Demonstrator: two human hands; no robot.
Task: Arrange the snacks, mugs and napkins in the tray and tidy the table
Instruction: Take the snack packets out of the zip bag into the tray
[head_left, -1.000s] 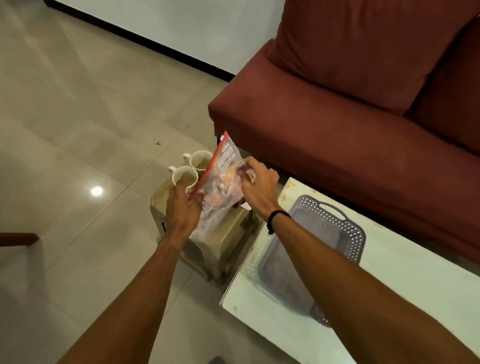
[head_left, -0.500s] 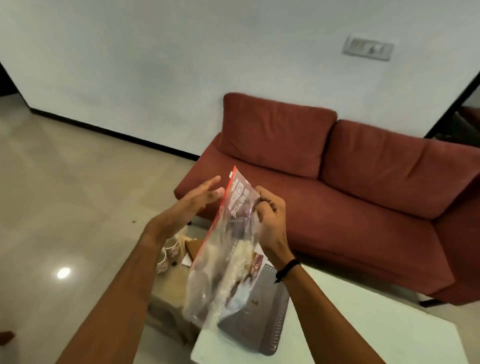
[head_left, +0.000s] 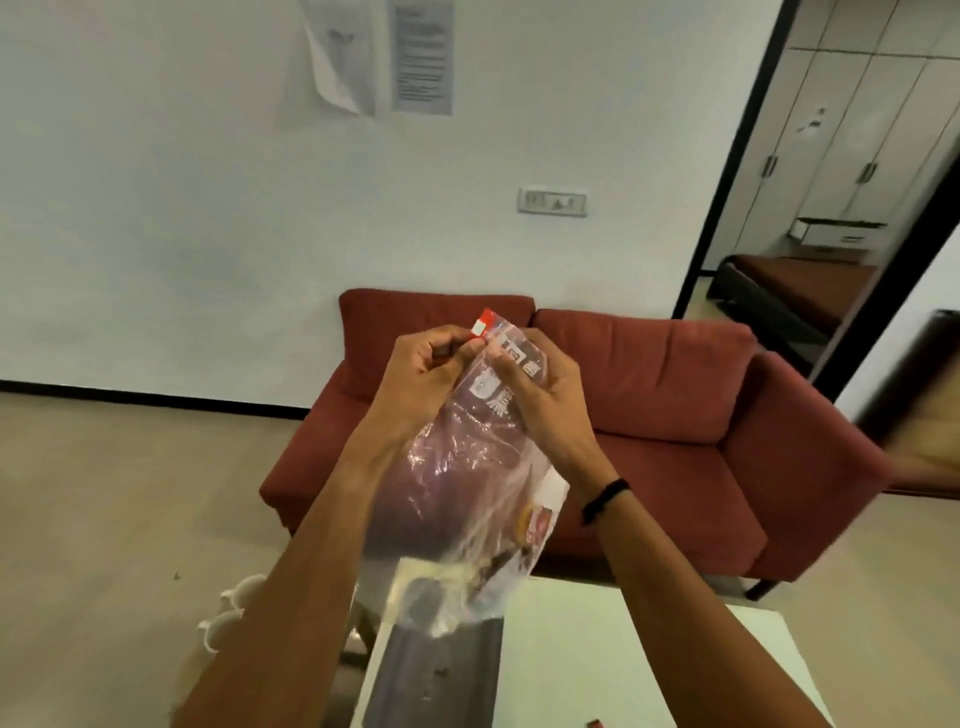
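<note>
Snack bag, clear plastic: held up above the bench's left edge and the dark tray. Left hand pinches its red top corner; right hand grips the upper right side.

A home living room: a red sofa against a white wall, with a low white table in front of it and a doorway to its right

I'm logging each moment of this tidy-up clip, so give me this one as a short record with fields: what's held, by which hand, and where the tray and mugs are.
held item: clear zip bag with snacks inside
left hand: pinches the bag's red top corner
right hand: grips the bag's top edge
bag position: raised in the air, above the tray
tray: dark, on the white table
mugs: low at left, partly hidden by the left arm
</note>
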